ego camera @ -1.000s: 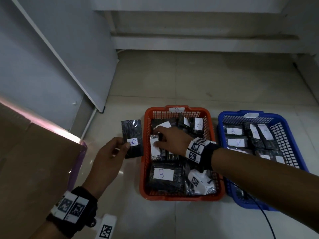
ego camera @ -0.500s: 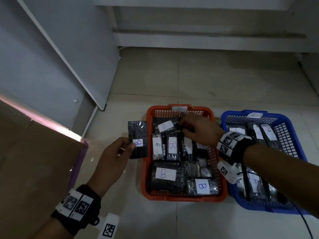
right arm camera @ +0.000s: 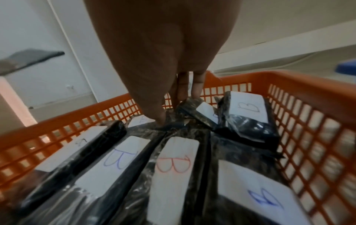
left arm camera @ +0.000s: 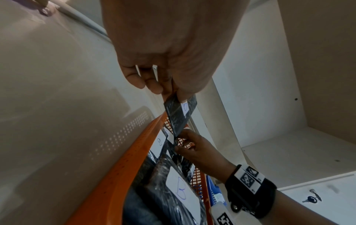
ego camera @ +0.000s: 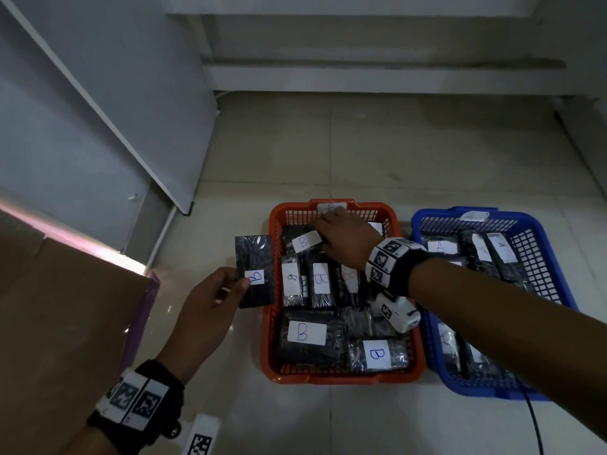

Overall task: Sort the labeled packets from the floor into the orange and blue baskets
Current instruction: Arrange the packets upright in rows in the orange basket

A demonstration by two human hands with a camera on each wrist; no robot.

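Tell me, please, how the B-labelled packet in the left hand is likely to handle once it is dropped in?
The packet stays flat though the left hand pinches only one edge: probably fairly stiff and light. Its glossy wrap looks slippery, so it may slide on others in the orange basket.

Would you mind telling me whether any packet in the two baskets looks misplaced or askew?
None looks misplaced: readable labels in the orange mesh basket say B, those in the blue mesh basket say A. One black B-labelled packet at the orange basket's far end lies skewed, under the right hand.
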